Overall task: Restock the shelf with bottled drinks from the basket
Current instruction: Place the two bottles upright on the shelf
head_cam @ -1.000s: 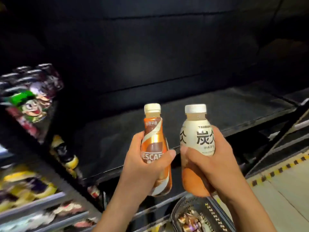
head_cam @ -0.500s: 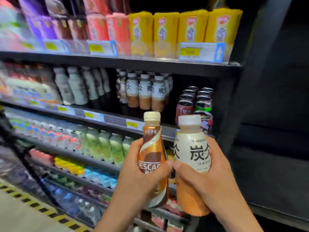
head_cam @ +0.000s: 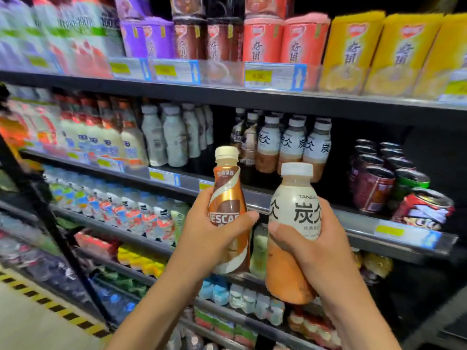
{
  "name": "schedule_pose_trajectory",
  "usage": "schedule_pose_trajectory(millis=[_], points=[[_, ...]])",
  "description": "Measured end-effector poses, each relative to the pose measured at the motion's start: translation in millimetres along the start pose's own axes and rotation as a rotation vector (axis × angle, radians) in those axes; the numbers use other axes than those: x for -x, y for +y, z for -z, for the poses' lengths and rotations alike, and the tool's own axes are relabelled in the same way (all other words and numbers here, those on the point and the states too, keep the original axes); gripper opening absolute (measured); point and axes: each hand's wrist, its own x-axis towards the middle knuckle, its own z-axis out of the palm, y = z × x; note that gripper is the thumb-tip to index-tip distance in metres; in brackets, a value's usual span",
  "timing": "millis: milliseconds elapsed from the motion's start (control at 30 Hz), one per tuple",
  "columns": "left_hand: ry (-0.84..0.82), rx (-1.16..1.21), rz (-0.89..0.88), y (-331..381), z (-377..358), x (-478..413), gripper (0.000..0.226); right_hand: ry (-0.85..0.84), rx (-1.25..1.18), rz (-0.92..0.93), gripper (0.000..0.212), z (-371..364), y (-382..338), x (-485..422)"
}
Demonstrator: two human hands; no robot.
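Head view: each hand [head_cam: 214, 238] grips one upright bottle [head_cam: 228, 210].

Left shelf goods [head_cam: 83, 137] blurred; price tags [head_cam: 257, 76] unreadable; yellow packs [head_cam: 449, 54] cut off right.

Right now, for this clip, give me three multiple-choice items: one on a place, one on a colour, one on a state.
1. Where do bottles matching the white-labelled bottle stand?
A. top shelf
B. second shelf, behind it
C. floor

2. What colour are the cartons at the top right?
A. yellow
B. blue
C. black

3. How is the brown coffee bottle held?
A. lying flat on a shelf
B. upright in the left hand
C. upside down

Key: 1 B, the same black characters show on the row on the second shelf; 2 A, their fronts are plainly yellow; 3 B, its cap points up and the left grip wraps its body, while the right hand holds the white-labelled one.
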Motion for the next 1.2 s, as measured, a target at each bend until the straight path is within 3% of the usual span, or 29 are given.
schedule_pose_trajectory(millis=[200,533,667,833,967,1100,1200], points=[[-0.066,-0.016,-0.049,-10.0,20.9,-70.0,0.035,0.046,0.029,0.037,0.049,-32.2,3.2,-58.5],[-0.059,0.019,-0.014,-15.3,28.0,-178.6,0.041,0.223,-0.051,-0.049,0.047,-59.3,6.1,-150.6],[-0.075,0.061,0.036,-23.4,24.9,-230.7,0.065,0.354,-0.082,-0.083,0.021,-65.2,8.8,-183.4],[-0.091,0.082,0.057,-44.8,15.5,-297.1,0.056,0.395,-0.053,-0.270,0.019,-66.6,26.0,-213.2],[-0.138,0.091,0.082,-72.3,16.0,-329.5,0.058,0.335,0.107,-0.304,0.029,-74.5,32.6,-224.0],[-0.162,0.063,0.083,-89.0,16.5,-350.8,0.064,0.472,0.365,-0.194,0.072,-79.5,31.4,-236.1],[-0.198,0.035,0.051,-94.1,15.7,-361.8,0.067,0.461,0.412,-0.158,0.080,-79.8,34.5,-238.9]])
